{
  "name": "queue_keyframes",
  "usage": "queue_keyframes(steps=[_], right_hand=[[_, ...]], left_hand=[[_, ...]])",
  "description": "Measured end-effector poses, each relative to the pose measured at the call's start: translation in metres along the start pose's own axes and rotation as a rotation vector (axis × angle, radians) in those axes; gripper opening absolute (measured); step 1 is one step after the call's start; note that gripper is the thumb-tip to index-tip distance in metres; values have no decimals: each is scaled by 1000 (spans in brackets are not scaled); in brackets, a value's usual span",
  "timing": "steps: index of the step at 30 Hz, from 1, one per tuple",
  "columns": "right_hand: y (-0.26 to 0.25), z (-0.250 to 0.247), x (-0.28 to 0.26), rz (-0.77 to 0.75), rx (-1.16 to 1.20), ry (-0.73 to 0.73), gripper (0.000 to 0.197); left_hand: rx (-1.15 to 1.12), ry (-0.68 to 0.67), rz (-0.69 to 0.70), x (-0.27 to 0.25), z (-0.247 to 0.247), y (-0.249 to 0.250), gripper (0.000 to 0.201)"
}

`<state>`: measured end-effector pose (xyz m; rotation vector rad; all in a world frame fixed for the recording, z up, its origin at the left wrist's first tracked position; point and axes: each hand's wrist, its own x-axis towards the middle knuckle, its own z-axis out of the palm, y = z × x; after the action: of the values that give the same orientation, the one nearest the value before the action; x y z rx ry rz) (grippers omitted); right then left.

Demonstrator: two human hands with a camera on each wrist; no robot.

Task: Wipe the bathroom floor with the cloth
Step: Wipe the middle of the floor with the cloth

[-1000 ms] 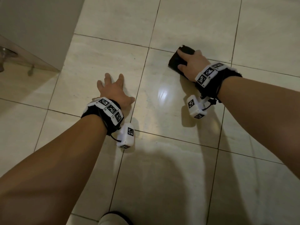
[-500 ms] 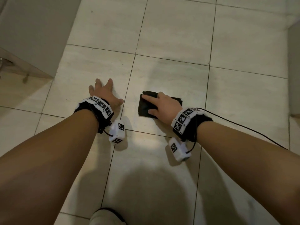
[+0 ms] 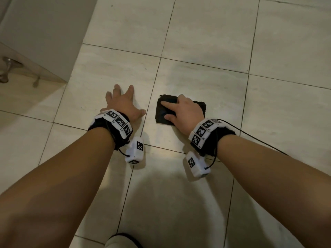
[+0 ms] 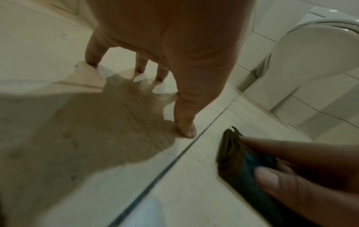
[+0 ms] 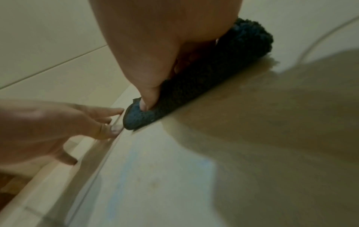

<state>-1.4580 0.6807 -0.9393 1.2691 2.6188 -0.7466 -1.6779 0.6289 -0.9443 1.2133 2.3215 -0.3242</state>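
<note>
Right hand (image 3: 186,111) flat on the dark folded cloth (image 3: 162,113), fingers straight, thumb and index pressing it onto the floor (image 3: 206,42); no pinch. Cloth sits on a pale tile just right of a grout line (image 3: 152,97). Left hand (image 3: 121,104) across that line, fingers spread, tips planted on the tile, holding nothing. Thumb near the cloth, not touching. Toilet base (image 4: 303,64) beyond, cabinet (image 3: 41,33) off left.
</note>
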Motion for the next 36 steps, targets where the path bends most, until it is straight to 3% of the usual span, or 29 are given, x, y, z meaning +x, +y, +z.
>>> queue_keyframes(steps=[12, 16, 23, 36], right_hand=[[21, -49, 117, 152, 171, 67, 53], [26, -57, 131, 180, 188, 76, 54], [15, -52, 111, 156, 25, 23, 55], [-25, -1, 0, -95, -113, -181, 53]], left_hand=[[-112, -68, -29, -11, -8, 5, 103], [-103, -83, -42, -9, -8, 6, 105], [-73, -79, -31, -9, -10, 8, 105], [32, -48, 35, -13, -20, 6, 97]])
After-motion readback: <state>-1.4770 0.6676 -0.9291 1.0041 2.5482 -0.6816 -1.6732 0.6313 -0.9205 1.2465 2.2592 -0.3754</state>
